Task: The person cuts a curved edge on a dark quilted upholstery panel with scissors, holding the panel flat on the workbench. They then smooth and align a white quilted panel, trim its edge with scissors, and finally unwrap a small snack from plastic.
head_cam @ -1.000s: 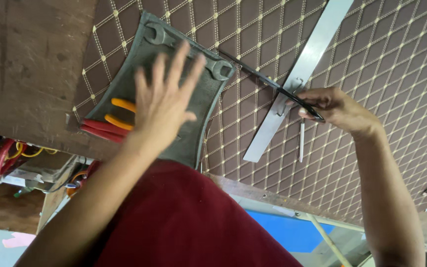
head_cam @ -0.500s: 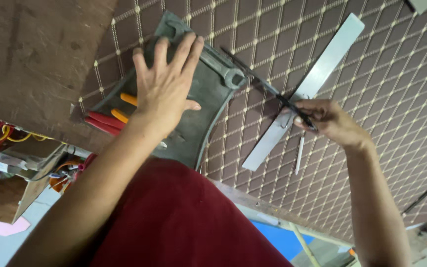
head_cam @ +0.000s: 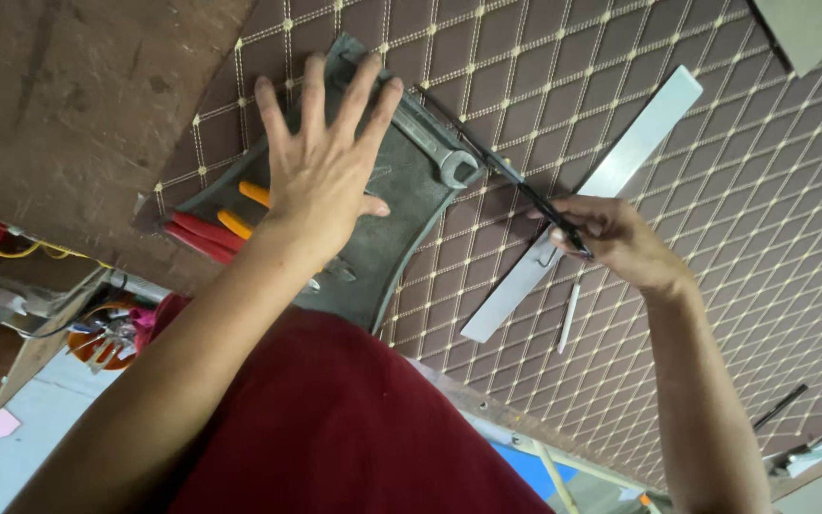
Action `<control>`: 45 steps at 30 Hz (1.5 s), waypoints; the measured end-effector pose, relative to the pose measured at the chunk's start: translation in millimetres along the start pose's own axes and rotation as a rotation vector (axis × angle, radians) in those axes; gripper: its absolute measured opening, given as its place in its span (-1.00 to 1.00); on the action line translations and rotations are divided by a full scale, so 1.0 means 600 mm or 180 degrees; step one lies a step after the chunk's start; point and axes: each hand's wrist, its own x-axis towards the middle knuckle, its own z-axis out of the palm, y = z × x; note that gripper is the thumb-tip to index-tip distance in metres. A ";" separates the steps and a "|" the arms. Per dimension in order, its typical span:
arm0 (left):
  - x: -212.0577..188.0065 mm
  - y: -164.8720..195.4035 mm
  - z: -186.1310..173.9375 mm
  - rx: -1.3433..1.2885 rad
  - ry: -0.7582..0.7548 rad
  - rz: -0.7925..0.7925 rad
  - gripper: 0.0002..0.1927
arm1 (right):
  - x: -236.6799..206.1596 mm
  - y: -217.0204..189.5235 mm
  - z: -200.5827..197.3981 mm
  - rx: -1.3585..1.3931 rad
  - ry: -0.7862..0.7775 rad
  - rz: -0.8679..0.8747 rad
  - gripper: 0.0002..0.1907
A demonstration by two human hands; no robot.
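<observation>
My left hand point(head_cam: 323, 167) lies flat, fingers spread, on a grey curved template piece point(head_cam: 401, 195) that rests on brown diamond-quilted material point(head_cam: 677, 143). A steel spanner point(head_cam: 430, 138) sits on the grey piece by my fingertips. Under the wrist lie pliers with red handles point(head_cam: 197, 235) and orange handles point(head_cam: 240, 209). My right hand point(head_cam: 616, 238) grips a thin black pen-like tool point(head_cam: 506, 171), its tip running along the grey piece's edge. A long metal ruler point(head_cam: 601, 186) lies beneath that hand, with a small white stick point(head_cam: 570, 314) beside it.
Bare brown board point(head_cam: 68, 105) borders the quilted sheet at the left. Cluttered wires and tools point(head_cam: 97, 333) sit below the bench edge at lower left. A grey panel corner point(head_cam: 811, 29) shows at top right, and a dark tool point(head_cam: 777, 407) lies at lower right.
The view shifted, so everything sits a little higher and further right in the frame. My right hand has drawn the black tool along the grey piece's edge; my left hand stays pressed flat.
</observation>
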 end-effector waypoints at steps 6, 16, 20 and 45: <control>-0.002 -0.012 0.011 0.0012 -0.0085 0.0004 0.40 | 0.017 -0.015 0.013 0.0019 -0.0075 -0.0390 -0.53; -0.017 -0.034 0.025 -0.0129 -0.0075 -0.0153 0.45 | 0.043 -0.063 0.040 -0.0590 0.0071 0.0398 -0.55; -0.020 -0.032 0.027 -0.0046 -0.0185 -0.0127 0.45 | 0.066 -0.067 0.043 0.0101 -0.0152 -0.0118 -0.44; -0.026 -0.086 0.009 -0.0265 -0.0107 -0.0082 0.42 | 0.166 -0.131 0.082 -0.0080 -0.0146 -0.0013 -0.59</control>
